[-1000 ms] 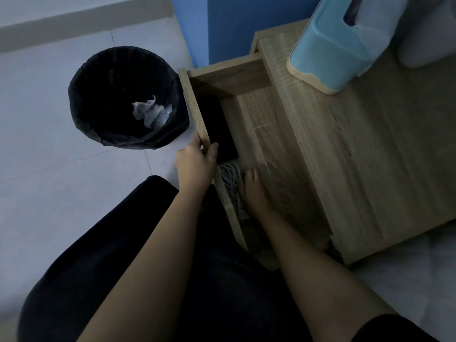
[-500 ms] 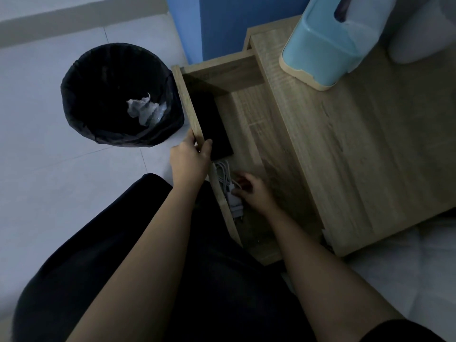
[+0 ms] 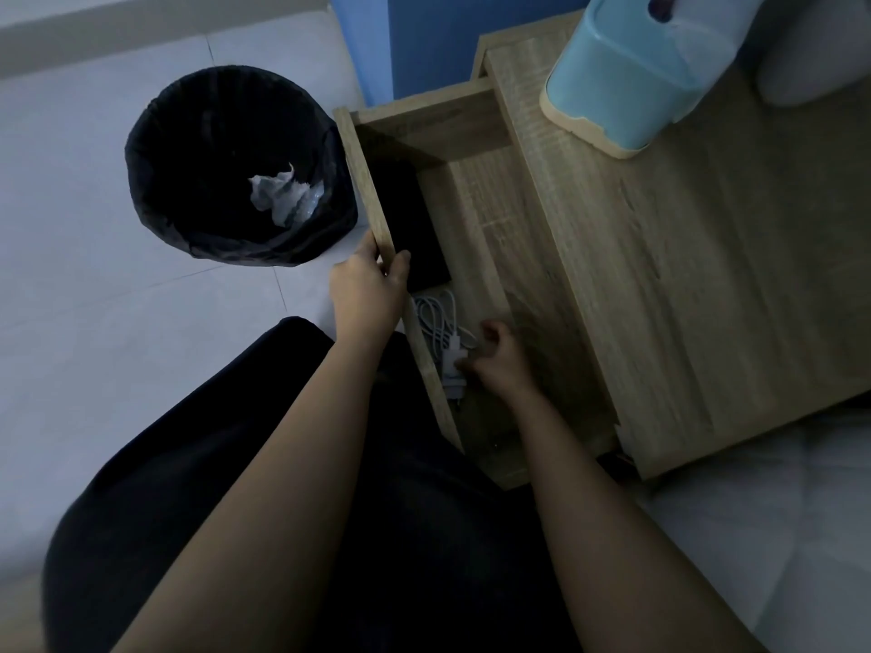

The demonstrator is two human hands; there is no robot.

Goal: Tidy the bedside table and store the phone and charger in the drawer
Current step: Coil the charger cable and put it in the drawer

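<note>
The left hand (image 3: pixel 366 290) is closing its grip around the front panel of the open drawer (image 3: pixel 490 219), thumb inside and fingers outside. The right hand (image 3: pixel 498 359) is reaching into the drawer, fingers curled narrowly at the white charger (image 3: pixel 451 365) and its coiled cable; whether it is pinching it is unclear. The dark phone (image 3: pixel 412 233) is lying flat just beyond. A blue tissue box (image 3: pixel 627 82) is sitting on the wooden surface (image 3: pixel 707 275), and a black bin (image 3: pixel 235 167) is standing on the floor nearby.
</note>
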